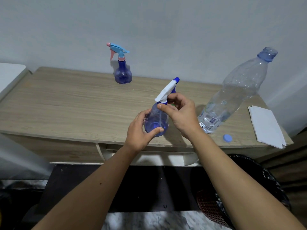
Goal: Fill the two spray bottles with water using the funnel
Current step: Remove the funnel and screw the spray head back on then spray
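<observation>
A blue spray bottle with a white and blue trigger head [157, 119] stands near the front edge of the wooden table [66, 103]. My left hand [141, 131] grips its round body. My right hand [179, 112] grips the neck just under the trigger head. A second blue spray bottle with a light-blue and pink head [123, 73] stands alone at the back of the table by the wall. A large clear water bottle [232, 97], uncapped and partly filled, stands to the right. A bit of green shows behind my right fingers. No funnel is plainly visible.
The water bottle's blue cap [227, 138] lies near the front right edge. A folded white paper [265, 127] lies at the table's right end. A bin with a black liner [249, 188] stands on the floor at lower right.
</observation>
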The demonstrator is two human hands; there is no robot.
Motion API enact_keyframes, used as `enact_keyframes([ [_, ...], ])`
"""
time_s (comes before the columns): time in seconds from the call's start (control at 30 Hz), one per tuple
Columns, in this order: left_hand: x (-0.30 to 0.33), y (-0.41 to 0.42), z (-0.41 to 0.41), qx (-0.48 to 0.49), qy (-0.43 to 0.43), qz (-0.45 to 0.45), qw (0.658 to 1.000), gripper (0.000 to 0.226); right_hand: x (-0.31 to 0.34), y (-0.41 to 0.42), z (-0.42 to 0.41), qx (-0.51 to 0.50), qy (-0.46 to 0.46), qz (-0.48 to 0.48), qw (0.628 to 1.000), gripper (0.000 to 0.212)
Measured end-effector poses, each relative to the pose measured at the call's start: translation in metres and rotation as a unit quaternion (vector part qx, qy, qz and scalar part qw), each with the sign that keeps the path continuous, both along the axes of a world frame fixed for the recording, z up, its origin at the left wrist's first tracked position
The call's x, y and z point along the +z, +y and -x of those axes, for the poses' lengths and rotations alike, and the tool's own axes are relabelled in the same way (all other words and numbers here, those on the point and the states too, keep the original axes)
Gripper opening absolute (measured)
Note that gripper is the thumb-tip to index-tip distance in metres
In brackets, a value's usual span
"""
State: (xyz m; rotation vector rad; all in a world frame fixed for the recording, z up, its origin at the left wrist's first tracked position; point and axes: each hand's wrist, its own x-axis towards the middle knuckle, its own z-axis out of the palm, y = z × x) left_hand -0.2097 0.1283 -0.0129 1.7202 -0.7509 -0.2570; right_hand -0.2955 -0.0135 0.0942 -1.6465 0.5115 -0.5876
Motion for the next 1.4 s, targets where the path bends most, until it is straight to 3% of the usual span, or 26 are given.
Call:
enact_keyframes([
  [0.3, 0.0, 0.0, 0.005, 0.02, -0.01, -0.016, 1.0, 0.084, -0.003, 0.004, 0.003, -0.009, 0.0, 0.016, 1.0, 0.037],
  [0.57, 0.013, 0.026, -0.015, -0.039, -0.07, -0.158, 0.984, 0.124, 0.002, 0.016, 0.004, -0.089, -0.007, 0.034, 0.995, 0.036],
  [0.77, 0.009, 0.07, -0.057, -0.023, -0.236, -0.299, 0.924, 0.098, 0.001, 0.035, -0.001, -0.166, 0.006, 0.166, 0.972, 0.087],
  [0.93, -0.004, 0.101, -0.103, 0.031, -0.252, -0.443, 0.86, 0.114, -0.002, 0.042, -0.013, -0.111, 0.01, 0.131, 0.985, 0.114],
  [1.0, -0.008, 0.11, -0.113, 0.027, -0.226, -0.484, 0.845, 0.118, -0.004, 0.042, -0.019, -0.1, 0.009, 0.125, 0.987, 0.106],
  [1.17, -0.015, 0.114, -0.116, 0.019, -0.238, -0.515, 0.823, 0.118, -0.011, 0.039, -0.035, -0.123, 0.01, 0.136, 0.983, 0.06],
  [1.33, -0.015, 0.113, -0.115, 0.026, -0.236, -0.509, 0.828, 0.116, -0.008, 0.034, -0.044, -0.098, 0.004, 0.112, 0.989, 0.025],
  [1.4, -0.016, 0.112, -0.114, 0.029, -0.235, -0.506, 0.83, 0.116, -0.004, 0.034, -0.049, -0.089, 0.048, 0.097, 0.99, 0.016],
])
